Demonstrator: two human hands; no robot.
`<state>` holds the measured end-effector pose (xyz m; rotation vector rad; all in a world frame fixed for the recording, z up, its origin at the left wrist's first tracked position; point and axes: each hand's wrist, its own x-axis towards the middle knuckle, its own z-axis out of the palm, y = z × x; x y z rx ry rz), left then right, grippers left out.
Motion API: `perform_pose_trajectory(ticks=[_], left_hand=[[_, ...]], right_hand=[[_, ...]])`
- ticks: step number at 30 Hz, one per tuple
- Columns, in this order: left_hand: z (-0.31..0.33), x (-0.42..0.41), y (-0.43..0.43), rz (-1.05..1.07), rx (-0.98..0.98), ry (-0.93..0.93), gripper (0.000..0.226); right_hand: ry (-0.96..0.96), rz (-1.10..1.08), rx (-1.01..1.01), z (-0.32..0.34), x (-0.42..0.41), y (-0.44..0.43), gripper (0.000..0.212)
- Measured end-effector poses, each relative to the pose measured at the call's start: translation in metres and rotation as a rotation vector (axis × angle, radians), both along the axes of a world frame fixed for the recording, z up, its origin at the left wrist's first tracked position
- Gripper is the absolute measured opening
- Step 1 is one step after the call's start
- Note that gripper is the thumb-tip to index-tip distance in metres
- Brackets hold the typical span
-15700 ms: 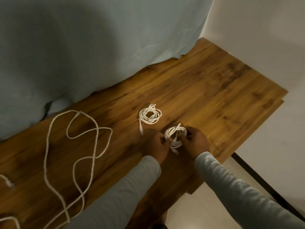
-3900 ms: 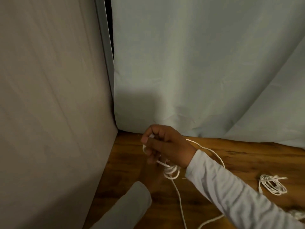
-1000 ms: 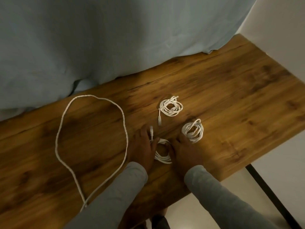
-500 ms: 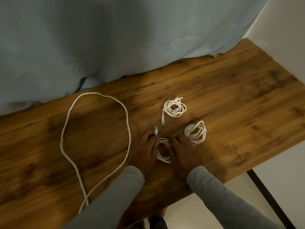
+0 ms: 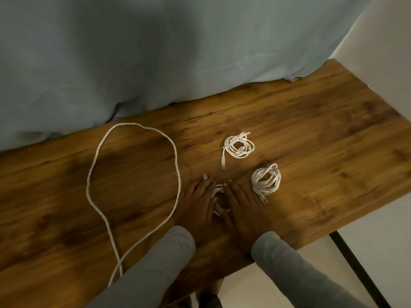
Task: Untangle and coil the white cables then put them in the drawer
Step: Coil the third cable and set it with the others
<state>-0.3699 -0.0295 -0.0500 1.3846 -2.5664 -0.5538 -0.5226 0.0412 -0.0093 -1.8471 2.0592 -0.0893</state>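
Left grip: the person's bare left hand (image 5: 196, 203) lies flat on the worktop (image 5: 322, 152), palm down, fingers straight and not closed around anything; its inner edge touches the small coil.
Right grip: the right hand (image 5: 244, 205) lies flat in the same way, fingers straight and holding nothing, and touches the other side of the same coil.
Small coil (image 5: 217, 189): a white cable bundle between the two hands, mostly hidden by them; a white plug (image 5: 205, 176) comes out just at the left fingertips.
Far coil (image 5: 239, 147): a wound white cable behind the hands, apart from them, with one short end and plug pointing toward the person.
Right coil (image 5: 265, 182): a thicker wound white cable just beside the right hand; whether they touch is not clear.
Loose cable (image 5: 126, 124): a long white cable, not coiled, lying in one big loop on the left part of the worktop and running off the near edge.
Sleeves: grey, on both arms.
Background: a light blue cloth (image 5: 178, 52) hangs behind the wooden worktop; a white wall (image 5: 378, 30) is at the right.
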Motion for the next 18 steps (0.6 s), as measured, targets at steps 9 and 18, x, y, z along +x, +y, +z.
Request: perform_pose_trajectory(ticks=[9, 18], left_hand=[[-0.005, 0.005, -0.005, -0.131, -0.046, -0.177, 0.071], [-0.003, 0.007, -0.011, -0.163, -0.050, -0.219, 0.074]], right_hand=[[0.135, 0.041, -0.048, -0.030, 0.000, 0.003, 0.082], [0.156, 0.041, -0.068, -0.033, 0.002, 0.003, 0.083]])
